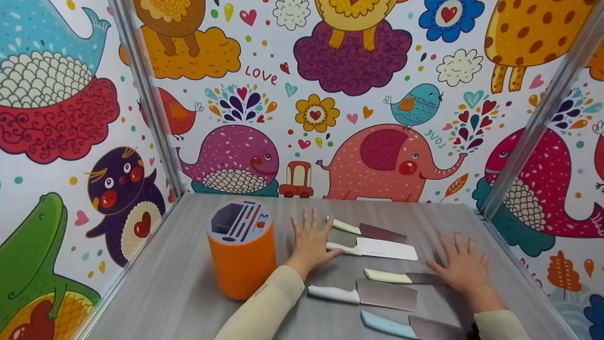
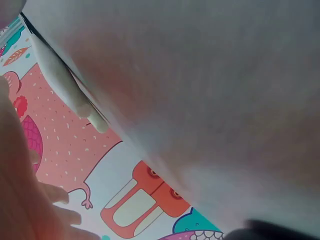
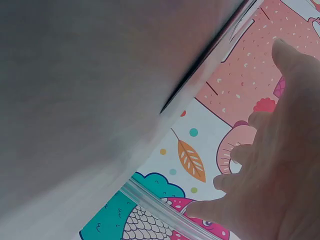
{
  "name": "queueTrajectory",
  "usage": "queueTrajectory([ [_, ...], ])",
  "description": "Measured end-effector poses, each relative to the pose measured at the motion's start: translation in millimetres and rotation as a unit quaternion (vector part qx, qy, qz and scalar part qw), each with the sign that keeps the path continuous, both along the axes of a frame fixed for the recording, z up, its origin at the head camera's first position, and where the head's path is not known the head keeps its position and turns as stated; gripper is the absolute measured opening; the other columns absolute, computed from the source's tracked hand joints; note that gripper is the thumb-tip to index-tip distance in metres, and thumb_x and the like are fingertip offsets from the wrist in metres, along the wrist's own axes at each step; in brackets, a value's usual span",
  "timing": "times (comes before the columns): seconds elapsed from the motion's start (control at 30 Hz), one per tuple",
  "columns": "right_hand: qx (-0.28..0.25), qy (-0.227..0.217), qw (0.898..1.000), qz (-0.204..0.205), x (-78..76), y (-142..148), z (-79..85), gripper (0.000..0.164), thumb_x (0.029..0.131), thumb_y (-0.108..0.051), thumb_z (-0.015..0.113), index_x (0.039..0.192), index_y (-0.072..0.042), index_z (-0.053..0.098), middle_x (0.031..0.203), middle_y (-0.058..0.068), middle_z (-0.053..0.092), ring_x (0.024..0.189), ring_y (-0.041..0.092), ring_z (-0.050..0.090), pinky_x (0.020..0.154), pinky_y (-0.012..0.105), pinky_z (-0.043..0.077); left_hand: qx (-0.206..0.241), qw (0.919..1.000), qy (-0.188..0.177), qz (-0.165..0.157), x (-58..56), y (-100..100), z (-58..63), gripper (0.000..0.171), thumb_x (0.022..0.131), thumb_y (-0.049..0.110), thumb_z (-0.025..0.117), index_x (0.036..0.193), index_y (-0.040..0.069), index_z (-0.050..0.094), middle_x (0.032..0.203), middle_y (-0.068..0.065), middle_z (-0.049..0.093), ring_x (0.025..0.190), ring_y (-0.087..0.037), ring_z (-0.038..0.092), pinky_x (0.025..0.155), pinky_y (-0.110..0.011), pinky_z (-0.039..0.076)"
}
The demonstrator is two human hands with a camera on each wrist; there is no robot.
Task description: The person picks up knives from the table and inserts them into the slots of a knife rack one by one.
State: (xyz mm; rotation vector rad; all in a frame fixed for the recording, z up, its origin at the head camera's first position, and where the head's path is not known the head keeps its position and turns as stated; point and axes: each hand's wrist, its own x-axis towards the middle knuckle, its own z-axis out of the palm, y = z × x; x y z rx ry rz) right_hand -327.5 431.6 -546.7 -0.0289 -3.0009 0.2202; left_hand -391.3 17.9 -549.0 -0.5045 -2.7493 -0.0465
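My left hand is spread with straight fingers between an orange knife block and the knife handles. Its thumb overlaps the handle of a white cleaver; behind lies a cream-handled knife. My right hand, also spread with fingers straight, is at the blade end of another cream-handled knife and hides its tip. Nearer me lie a white-handled cleaver and a light-blue-handled knife. The left wrist view shows pale handles beside the fingers; the right wrist view shows a blade edge.
The grey wood-grain table ends at a cartoon-printed back wall. Printed side panels rise at left and right, with metal corner posts. The block's grey top has slots and a larger compartment.
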Motion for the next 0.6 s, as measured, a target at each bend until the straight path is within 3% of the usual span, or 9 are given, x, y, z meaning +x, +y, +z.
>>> queueTrajectory([
  [0.2,0.007,-0.011,1.000,0.002,3.3,4.7,0.9,0.109,0.089,-0.079,0.062,0.163,-0.005,0.034,0.167,0.041,0.019,0.149,0.073,0.011,0.107,0.095,0.008,0.006,0.9998,-0.011,-0.016,4.7,3.4,3.0,0.095,0.090,0.086,0.051,0.167,0.034,0.034,0.174,-0.022,0.029,0.160,-0.051,0.026,0.121,-0.081,0.023],
  [0.37,-0.003,-0.059,0.998,-0.005,0.5,10.5,5.1,0.117,0.083,-0.079,0.070,0.164,-0.004,0.032,0.165,0.043,0.019,0.147,0.075,0.009,0.106,0.095,0.007,0.026,0.9989,0.009,-0.038,14.4,11.1,14.4,0.089,0.093,0.080,0.056,0.167,0.034,0.034,0.173,-0.022,0.031,0.159,-0.051,0.029,0.121,-0.080,0.026],
  [0.5,-0.007,-0.061,0.998,-0.027,-4.3,1.3,12.2,0.106,0.086,-0.063,0.076,0.162,-0.001,0.035,0.162,0.044,0.024,0.146,0.072,0.016,0.110,0.092,0.015,0.043,0.9961,0.040,-0.066,33.1,12.7,35.4,0.087,0.095,0.079,0.055,0.167,0.034,0.035,0.172,-0.023,0.033,0.158,-0.050,0.030,0.122,-0.075,0.029],
  [0.6,-0.014,-0.012,0.999,-0.035,-0.7,-20.5,21.0,0.088,0.088,-0.044,0.080,0.154,0.003,0.046,0.154,0.044,0.039,0.141,0.068,0.032,0.109,0.087,0.030,0.067,0.9896,0.070,-0.107,54.4,10.4,48.6,0.084,0.096,0.074,0.059,0.165,0.032,0.037,0.170,-0.021,0.036,0.158,-0.048,0.033,0.123,-0.071,0.033],
])
